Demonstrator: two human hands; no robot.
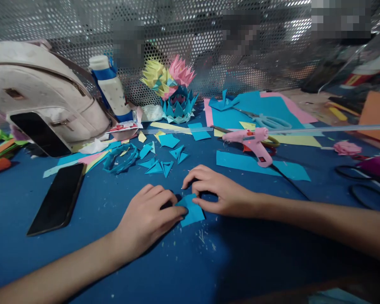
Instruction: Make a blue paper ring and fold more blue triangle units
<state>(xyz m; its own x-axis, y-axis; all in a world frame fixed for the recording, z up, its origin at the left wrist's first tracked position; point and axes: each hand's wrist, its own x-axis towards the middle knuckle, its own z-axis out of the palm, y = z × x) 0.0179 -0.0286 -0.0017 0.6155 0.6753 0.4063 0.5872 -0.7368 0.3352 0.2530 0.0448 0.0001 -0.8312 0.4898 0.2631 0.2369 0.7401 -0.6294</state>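
A small blue paper piece [192, 214] lies on the blue table between my two hands. My left hand [152, 211] has its fingers curled, with thumb and fingertips pressed on the paper's left edge. At the paper's top right corner, my right hand [217, 190] touches it with thumb and a fingertip, its index finger curved above the table. Several folded blue paper pieces [160, 166] lie beyond my hands. A pink glue gun [248, 137] rests on its side to the right, over a blue paper strip [234, 159].
Two phones [58, 198] [39, 133] are at the left, near a white backpack [41, 88] and a bottle [109, 86]. A folded paper flower model [179, 103] stands at the back. Scissors [269, 121] lie on blue sheets; a cord [291, 183] trails right.
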